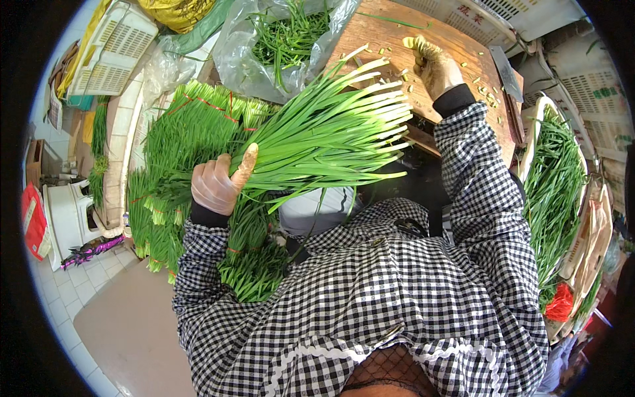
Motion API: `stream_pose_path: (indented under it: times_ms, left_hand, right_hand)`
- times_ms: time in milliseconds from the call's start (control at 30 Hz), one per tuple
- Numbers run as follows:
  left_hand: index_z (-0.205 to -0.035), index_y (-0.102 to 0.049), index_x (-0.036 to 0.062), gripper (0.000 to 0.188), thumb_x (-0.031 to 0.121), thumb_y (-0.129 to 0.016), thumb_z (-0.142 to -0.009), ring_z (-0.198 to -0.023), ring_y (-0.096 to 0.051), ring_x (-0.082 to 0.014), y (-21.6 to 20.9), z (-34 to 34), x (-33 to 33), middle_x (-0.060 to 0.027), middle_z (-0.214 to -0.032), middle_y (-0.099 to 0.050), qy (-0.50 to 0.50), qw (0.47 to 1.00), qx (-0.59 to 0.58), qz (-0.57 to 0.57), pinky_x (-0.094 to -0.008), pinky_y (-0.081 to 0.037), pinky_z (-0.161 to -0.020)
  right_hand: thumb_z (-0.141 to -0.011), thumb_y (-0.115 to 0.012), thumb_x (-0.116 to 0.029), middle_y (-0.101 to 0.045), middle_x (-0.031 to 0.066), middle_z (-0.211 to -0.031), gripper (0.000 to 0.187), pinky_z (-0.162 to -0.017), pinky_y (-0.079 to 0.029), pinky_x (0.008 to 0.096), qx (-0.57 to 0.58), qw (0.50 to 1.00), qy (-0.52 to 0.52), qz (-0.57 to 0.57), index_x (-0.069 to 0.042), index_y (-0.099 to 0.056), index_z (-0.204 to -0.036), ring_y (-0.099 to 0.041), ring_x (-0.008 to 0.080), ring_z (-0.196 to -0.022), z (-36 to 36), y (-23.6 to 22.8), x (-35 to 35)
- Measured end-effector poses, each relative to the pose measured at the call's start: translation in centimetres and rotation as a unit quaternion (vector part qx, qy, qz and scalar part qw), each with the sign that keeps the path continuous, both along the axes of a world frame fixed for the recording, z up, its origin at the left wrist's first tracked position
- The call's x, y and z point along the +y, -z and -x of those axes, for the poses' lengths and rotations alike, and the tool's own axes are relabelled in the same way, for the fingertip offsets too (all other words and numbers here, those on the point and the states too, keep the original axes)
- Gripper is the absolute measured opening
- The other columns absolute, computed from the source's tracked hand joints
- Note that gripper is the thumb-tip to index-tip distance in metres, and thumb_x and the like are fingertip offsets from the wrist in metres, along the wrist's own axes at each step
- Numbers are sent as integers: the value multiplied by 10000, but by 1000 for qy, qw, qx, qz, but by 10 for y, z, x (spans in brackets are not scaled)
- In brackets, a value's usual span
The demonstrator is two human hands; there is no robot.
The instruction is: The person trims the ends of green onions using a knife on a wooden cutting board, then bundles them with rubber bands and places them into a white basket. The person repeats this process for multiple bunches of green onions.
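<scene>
My left hand (218, 182), in a thin clear glove, grips a thick bunch of green chives (324, 139) near its middle, cut ends fanning out to the right over my lap. My right hand (433, 63), gloved and soiled, is stretched out over a wooden chopping board (370, 33); its fingers are curled around small pale cut stem bits. More short trimmed pieces (486, 92) lie scattered on the board. Both sleeves are black-and-white checked.
Tied chive bundles (192, 119) are stacked at my left. A clear plastic bag of greens (284, 40) sits at the board's far left. A cleaver (506, 73) lies on the board's right. A basket of chives (552, 178) stands right. White crates (109, 46) stand beyond.
</scene>
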State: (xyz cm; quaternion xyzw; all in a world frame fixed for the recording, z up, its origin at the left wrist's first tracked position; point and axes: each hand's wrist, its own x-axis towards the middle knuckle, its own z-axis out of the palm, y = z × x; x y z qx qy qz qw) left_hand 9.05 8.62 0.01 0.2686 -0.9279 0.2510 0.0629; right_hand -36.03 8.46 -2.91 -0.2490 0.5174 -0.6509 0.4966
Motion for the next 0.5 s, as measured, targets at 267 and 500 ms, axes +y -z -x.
stream_pose_path:
  times_ms: [267, 500]
  left_hand:
    - [-1319, -451, 296, 686, 21, -586, -705, -580, -542, -194, 2, 1, -2, -80, -857, -605, 9, 1000, 0, 7, -327, -424, -504]
    - [-1306, -466, 281, 646, 33, -573, -719, -594, -551, -202, -2, -1, 1, -86, -855, -602, 9, 1000, 7, -11, -331, -425, -505]
  right_hand:
    - [-839, -629, -54, -656, 119, -910, 142, -742, -542, 285, 290, 898, -321, 81, 42, -647, -942, -640, 189, -819, -47, -33, -13]
    - [-877, -600, -155, -653, 44, -897, 157, -794, -476, 284, 151, 972, -174, 38, -13, -641, -929, -589, 125, -827, -47, -12, -12]
